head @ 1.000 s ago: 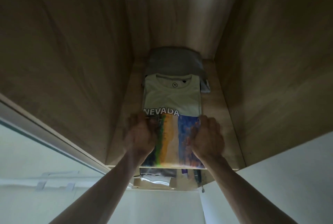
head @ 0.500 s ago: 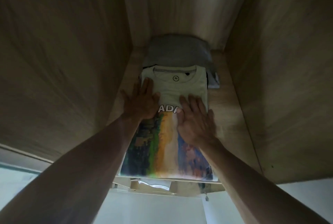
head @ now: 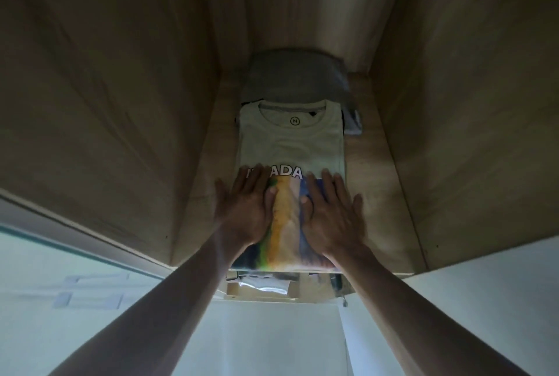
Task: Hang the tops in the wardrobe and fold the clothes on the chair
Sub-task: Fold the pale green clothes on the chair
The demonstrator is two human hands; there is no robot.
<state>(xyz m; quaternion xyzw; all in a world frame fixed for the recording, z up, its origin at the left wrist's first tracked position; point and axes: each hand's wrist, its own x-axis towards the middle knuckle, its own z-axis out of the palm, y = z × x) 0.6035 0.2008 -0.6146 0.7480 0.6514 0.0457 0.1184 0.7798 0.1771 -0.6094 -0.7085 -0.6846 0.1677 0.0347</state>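
On the wardrobe shelf (head: 366, 170), left hand (head: 246, 209) and right hand (head: 331, 215) flat, fingers spread, pressing folded T-shirt (head: 290, 139)

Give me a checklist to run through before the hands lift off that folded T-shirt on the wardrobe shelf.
1. Both palms flat on the T-shirt: ok; left hand and right hand press its printed lower half.
2. Shirt folded square, collar toward the back: ok.
3. Front edge fully on the shelf: cannot tell; it reaches the lip.
4. Grey garment behind undisturbed: cannot tell.
5. Room along the shelf's right side: ok.
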